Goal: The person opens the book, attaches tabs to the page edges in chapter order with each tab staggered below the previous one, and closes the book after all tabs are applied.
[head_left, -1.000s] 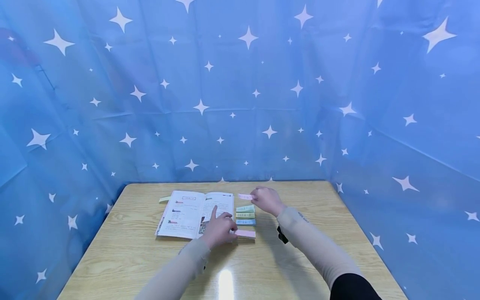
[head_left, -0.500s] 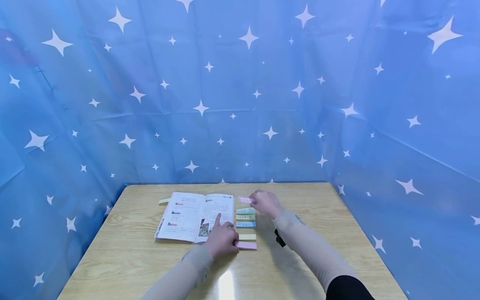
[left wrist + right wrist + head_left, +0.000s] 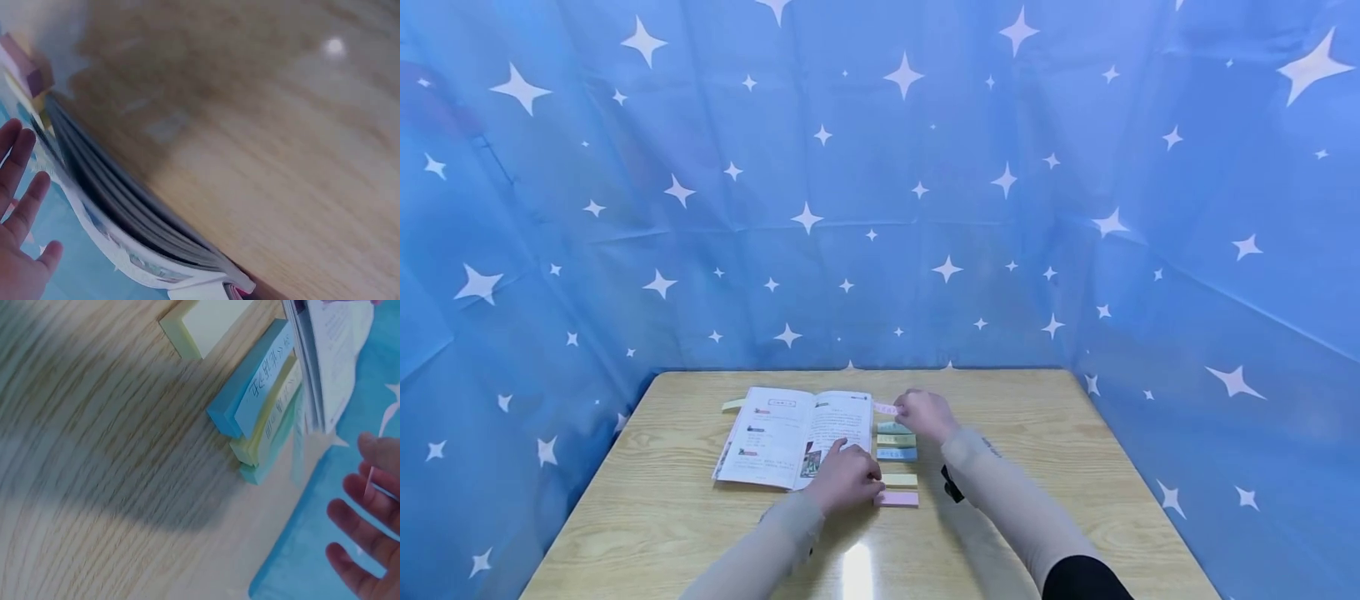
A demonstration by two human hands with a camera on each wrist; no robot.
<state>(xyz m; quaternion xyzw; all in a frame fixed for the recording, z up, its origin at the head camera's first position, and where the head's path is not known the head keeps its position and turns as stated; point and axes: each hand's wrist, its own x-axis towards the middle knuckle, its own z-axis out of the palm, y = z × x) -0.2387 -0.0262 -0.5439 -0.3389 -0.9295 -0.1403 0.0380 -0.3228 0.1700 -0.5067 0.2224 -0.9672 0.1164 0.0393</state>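
An open book (image 3: pixel 767 446) with printed pages lies on the table. My left hand (image 3: pixel 846 477) rests over the lower part of its right page, thumb side beside a pink sticky-note pad (image 3: pixel 901 499). In the left wrist view the fingers (image 3: pixel 22 209) of that hand look extended. Past the book's upper right edge, my right hand (image 3: pixel 928 415) pinches a pink sticky note (image 3: pixel 885 409) with writing on it. The right wrist view shows this note (image 3: pixel 369 482) between thumb and fingertips. Its far end is near the page edge; contact cannot be told.
Right of the book lie a blue pad (image 3: pixel 897 454), a yellow-green pad (image 3: pixel 896 440) and a green pad (image 3: pixel 893 428), with writing on top. A pale yellow pad (image 3: pixel 901 481) lies below them. A pale tab (image 3: pixel 733 405) sticks out left. A blue starry curtain (image 3: pixel 865 183) surrounds the table.
The pink pad has shifted toward the front edge, uncovering the pale yellow one. My right hand has come slightly down and left with the pink note. My left index finger has drawn back on the page.
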